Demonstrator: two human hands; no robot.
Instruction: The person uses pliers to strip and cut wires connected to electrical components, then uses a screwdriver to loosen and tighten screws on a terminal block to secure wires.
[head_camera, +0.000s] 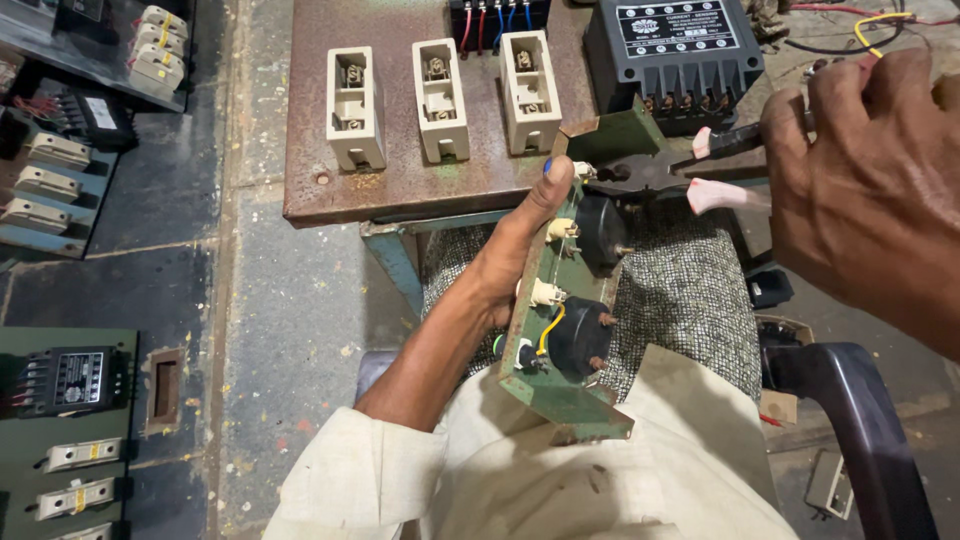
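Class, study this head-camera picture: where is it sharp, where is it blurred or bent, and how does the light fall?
Head view: light is soft and even, with no hard shadows or glare; the left hand and green panel are sharp; the right hand with the pliers, close to the lens, looks oversized and slightly soft; the rusty plate has edges that splay outward, a wide-angle bend.

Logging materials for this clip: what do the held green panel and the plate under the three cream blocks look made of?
Green panel: likely painted sheet metal, thin with a folded edge, paint worn. Plate: probably steel, brown and rust-mottled all over.
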